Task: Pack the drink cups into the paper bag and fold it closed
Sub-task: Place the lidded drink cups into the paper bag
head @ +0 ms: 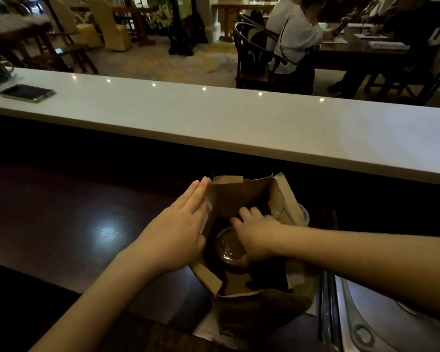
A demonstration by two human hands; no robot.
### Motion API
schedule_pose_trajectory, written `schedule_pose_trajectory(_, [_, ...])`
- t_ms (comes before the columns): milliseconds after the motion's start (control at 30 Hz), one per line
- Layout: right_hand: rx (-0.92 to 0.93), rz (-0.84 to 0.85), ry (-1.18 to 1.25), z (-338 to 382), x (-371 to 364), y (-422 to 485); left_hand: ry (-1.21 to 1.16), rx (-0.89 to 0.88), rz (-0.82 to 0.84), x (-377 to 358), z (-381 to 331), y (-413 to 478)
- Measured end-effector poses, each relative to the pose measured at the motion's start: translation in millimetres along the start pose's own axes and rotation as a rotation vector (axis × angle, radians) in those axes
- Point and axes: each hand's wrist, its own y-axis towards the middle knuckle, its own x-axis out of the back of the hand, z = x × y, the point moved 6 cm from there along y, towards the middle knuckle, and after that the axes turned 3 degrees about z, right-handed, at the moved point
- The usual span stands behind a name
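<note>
A brown paper bag (241,196) stands open on the dark wooden counter, just in front of me. Inside it sits a drink cup with a clear domed lid (228,246). My right hand (254,235) reaches down into the bag and grips that cup from its right side. My left hand (182,224) lies flat, fingers together, against the outside of the bag's left wall. A second clear cup (304,214) peeks out behind the bag's right flap; most of it is hidden.
A raised white countertop (239,118) runs across behind the bag, with a phone (27,93) at its far left. A metal sink edge (366,321) lies at the lower right. People sit at tables (295,36) beyond the counter.
</note>
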Motion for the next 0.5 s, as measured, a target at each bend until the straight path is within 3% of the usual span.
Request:
schedule_pose_trajectory(100, [0.098,-0.115,-0.021,-6,26,-30,0.040,0.028,-0.014,-2,-1,-1])
schedule_pose_trajectory(300, [0.263,-0.197,0.178,-39,52,-85,0.016,0.103,-0.014,-1,-7,-5])
schedule_pose_trajectory(500, [0.245,-0.240,0.270,-101,44,-121,-0.025,0.127,-0.045,16,-30,-10])
